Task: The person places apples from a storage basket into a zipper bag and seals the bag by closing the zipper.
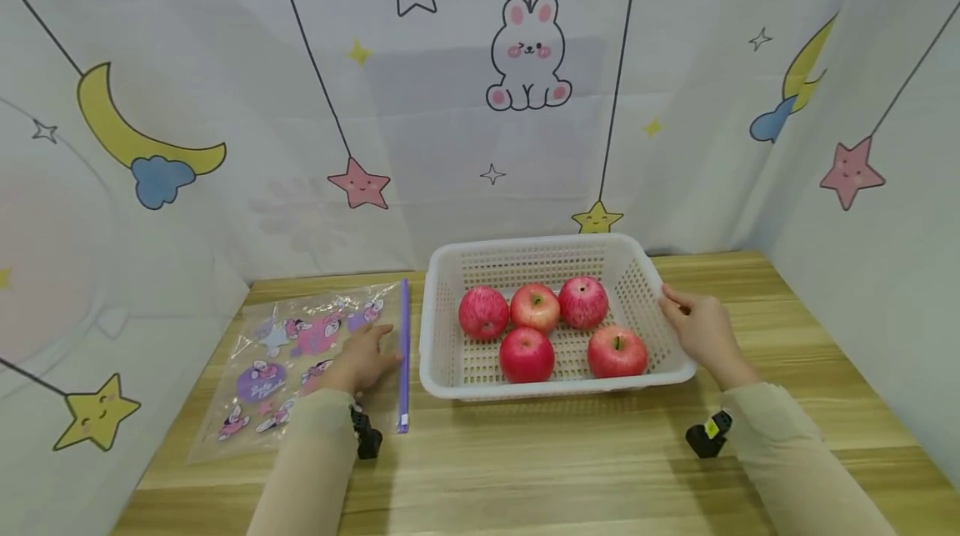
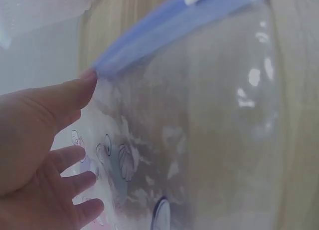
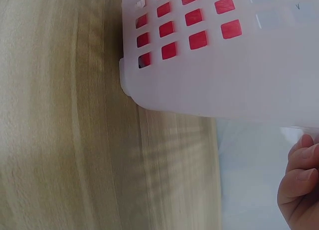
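Note:
A white plastic basket (image 1: 555,390) with lattice walls holds several red apples (image 1: 527,355). At its right end my right hand (image 1: 701,334) grips the rim, the fingers curled under it in the right wrist view. To the left of the basket, a clear zip bag (image 1: 258,336) with pink and purple cartoon prints lies flat on the table. My left hand (image 1: 363,359) is over the bag near its purple slider strip (image 1: 404,353). In the left wrist view the thumb (image 2: 82,90) touches the strip's edge, and the other fingers are loosely spread.
Everything stands on a wood-grain table (image 1: 525,469). Behind and at both sides hangs a white curtain (image 1: 465,127) printed with bunnies, stars and moons. The basket's back edge is close to the curtain. A black wrist camera (image 1: 707,436) is beside the right sleeve.

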Demonstrator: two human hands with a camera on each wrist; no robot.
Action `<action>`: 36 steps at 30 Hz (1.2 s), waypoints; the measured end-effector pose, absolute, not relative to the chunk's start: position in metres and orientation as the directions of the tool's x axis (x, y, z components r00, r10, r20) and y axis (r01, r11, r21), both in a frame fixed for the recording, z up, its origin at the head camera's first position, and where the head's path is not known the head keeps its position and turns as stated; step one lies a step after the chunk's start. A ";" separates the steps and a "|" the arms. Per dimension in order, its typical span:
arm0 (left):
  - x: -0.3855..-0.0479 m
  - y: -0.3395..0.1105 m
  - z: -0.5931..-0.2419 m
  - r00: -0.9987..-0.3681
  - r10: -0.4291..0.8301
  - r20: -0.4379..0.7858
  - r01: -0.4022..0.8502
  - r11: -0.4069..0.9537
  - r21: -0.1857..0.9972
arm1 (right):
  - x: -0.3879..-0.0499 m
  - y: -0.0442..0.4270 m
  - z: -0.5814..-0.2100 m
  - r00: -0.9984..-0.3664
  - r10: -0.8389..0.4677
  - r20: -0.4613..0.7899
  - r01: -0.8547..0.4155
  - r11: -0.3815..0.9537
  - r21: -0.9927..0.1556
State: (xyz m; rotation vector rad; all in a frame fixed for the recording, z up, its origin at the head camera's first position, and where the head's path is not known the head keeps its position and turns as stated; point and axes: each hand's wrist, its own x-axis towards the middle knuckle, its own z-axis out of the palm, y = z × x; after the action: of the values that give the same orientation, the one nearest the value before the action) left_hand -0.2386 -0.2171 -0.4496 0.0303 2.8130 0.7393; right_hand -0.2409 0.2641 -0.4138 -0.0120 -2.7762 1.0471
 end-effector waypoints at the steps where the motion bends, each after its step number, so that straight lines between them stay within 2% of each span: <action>1: -0.240 -0.216 -0.450 -0.972 0.083 -0.220 -0.035 0.874 0.485 | -0.241 0.264 -0.414 -0.986 0.069 0.154 -0.050 0.751 -0.658; 11: -0.243 -0.215 -0.462 -0.957 0.099 -0.272 -0.020 0.915 0.402 | -0.241 0.265 -0.414 -0.987 0.069 0.146 -0.045 0.750 -0.660; 16: -0.243 -0.217 -0.458 -0.929 0.121 -0.349 -0.051 0.893 0.447 | -0.241 0.265 -0.413 -0.988 0.069 0.139 -0.041 0.748 -0.663; 21: -0.242 -0.220 -0.451 -0.900 0.146 -0.410 -0.067 0.885 0.461 | -0.241 0.264 -0.415 -0.980 0.064 0.186 -0.071 0.764 -0.641; 29: -0.236 -0.222 -0.453 -0.929 0.135 -0.344 -0.037 0.893 0.449 | -0.240 0.263 -0.414 -0.977 0.056 0.207 -0.093 0.760 -0.643; 36: -0.235 -0.223 -0.463 -0.973 0.127 -0.192 0.031 0.899 0.436 | -0.240 0.263 -0.414 -0.976 0.057 0.212 -0.094 0.765 -0.637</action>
State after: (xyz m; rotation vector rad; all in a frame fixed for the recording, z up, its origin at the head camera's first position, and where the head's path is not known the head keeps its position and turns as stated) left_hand -0.2349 -0.2233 -0.4632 0.1201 2.8492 0.6487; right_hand -0.2401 0.2635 -0.4139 0.0291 -2.7415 1.0072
